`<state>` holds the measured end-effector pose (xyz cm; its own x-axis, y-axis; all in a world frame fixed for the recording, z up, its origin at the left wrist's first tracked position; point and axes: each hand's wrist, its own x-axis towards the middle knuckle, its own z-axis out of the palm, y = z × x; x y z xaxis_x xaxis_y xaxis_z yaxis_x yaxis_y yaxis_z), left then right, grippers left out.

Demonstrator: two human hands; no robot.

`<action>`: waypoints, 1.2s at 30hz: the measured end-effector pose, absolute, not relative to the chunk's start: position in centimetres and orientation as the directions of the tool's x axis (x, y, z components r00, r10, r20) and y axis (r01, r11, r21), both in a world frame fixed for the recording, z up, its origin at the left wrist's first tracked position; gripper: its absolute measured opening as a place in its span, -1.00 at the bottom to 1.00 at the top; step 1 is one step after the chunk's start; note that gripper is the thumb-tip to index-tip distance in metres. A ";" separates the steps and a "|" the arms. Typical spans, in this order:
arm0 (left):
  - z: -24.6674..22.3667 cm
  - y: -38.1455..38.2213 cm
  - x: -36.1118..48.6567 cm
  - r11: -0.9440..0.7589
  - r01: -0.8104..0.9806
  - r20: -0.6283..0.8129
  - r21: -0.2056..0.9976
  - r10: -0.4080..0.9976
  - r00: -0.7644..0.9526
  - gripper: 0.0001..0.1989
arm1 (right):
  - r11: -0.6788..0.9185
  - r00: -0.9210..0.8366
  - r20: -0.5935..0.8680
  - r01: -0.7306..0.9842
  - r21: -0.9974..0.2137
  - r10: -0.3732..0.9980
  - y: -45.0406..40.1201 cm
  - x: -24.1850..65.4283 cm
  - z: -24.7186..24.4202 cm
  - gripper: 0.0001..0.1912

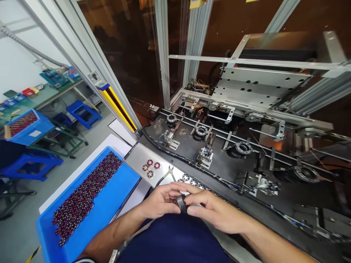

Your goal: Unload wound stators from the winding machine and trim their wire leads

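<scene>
Close to my body, a dark grey metal ring point(181, 203) is tilted on edge between my two hands. My left hand point(160, 199) has its thumb and fingers closed on the ring's left side. On the other side, my right hand point(210, 208) pinches it with thumb and fingers, hiding part of its rim. Just beyond my fingers, a pair of cutting pliers point(169, 172) lies jaws-away on a metal shelf point(137, 153). Several round slotted parts with red centres point(150, 168) sit left of the pliers. Grey slotted round parts point(186, 178) line the shelf behind my right hand, partly covered.
To the left, a blue tray point(120, 186) bears many dark round parts point(85, 197) in packed rows. Ahead is a machine bed with ring-shaped fixtures point(201, 131), rods and cables. A frame post carries a yellow strip point(117, 107). Blue stools point(83, 112) stand farther left.
</scene>
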<state>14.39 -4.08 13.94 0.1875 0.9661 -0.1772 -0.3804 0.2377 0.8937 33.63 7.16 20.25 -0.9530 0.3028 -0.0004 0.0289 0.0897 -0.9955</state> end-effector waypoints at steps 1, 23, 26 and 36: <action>13.6 -4.0 13.9 0.202 -0.303 -0.162 0.931 0.975 0.152 -0.42 | 0.158 -0.949 0.008 0.044 -0.987 0.314 8.7 33.8 20.6 -0.55; 2.3 -0.6 14.3 -0.234 0.719 0.100 0.654 0.969 0.224 -0.76 | 0.699 -0.820 -0.064 0.523 -0.487 0.569 33.4 32.6 10.1 -0.77; 2.2 -0.5 14.4 -0.266 0.714 0.125 0.648 0.962 0.244 -0.74 | 0.710 -0.814 -0.077 0.544 -0.447 0.575 33.4 32.3 10.0 -0.80; 1.7 -0.3 14.3 -0.342 0.751 0.179 0.564 0.939 0.293 -0.75 | 0.653 -0.733 -0.145 0.664 -0.366 0.664 32.9 30.9 9.7 -0.77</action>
